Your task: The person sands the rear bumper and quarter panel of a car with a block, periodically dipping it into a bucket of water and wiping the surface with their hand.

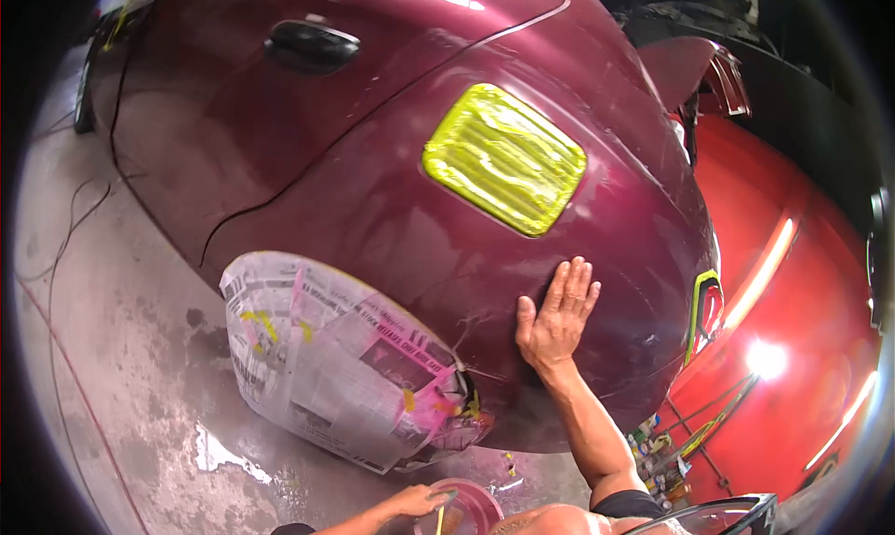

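My right hand (557,322) lies flat on the dark maroon rear panel (634,283) of a car, fingers stretched out and pointing up. Just above it is a rectangular flap (504,159) covered in shiny yellow-green tape. At the bottom of the view my left hand (419,500) is closed beside a pink bucket (480,507), near its rim. Something small and greyish shows at its fingertips, too small to name. Newspaper (326,358), held with bits of yellow tape, covers the wheel to the left of my right arm.
A black door handle (312,48) sits on the car's door. To the right stands a red car (783,283), with bottles and cans (667,470) on the floor beside it. A cable (58,255) and a red hose (79,395) run across the partly wet concrete floor (158,349).
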Action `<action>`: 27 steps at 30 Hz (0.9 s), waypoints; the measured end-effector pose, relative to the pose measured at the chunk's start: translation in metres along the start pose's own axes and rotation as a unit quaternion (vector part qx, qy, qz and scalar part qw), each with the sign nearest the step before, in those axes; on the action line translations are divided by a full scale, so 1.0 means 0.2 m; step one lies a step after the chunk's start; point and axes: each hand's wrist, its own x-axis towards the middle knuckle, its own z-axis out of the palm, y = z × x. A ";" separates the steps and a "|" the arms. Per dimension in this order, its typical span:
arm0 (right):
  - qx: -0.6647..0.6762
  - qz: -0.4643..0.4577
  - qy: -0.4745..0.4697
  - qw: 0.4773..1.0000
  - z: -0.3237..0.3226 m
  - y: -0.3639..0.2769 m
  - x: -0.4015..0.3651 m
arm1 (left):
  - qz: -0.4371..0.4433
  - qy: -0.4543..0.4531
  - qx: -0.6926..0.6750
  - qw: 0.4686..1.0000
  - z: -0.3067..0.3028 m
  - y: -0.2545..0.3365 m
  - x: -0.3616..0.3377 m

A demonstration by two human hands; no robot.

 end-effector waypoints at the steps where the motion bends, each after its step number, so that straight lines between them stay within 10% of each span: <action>1: 0.005 -0.001 -0.004 1.000 0.00 0.01 0.00 | 0.041 -0.018 -0.091 0.995 0.13 -0.18 0.12; 5: 0.027 0.006 -0.014 1.000 -0.03 -0.01 0.01 | 0.156 -0.098 0.059 0.981 0.54 -0.50 0.59; 15: 0.085 -0.003 0.014 0.996 -0.03 0.01 -0.01 | -0.155 -0.274 0.142 0.938 0.69 -0.54 0.84; 27: 0.126 -0.001 0.067 0.990 0.00 0.02 0.01 | -0.276 -0.288 0.194 0.896 0.54 -0.54 0.73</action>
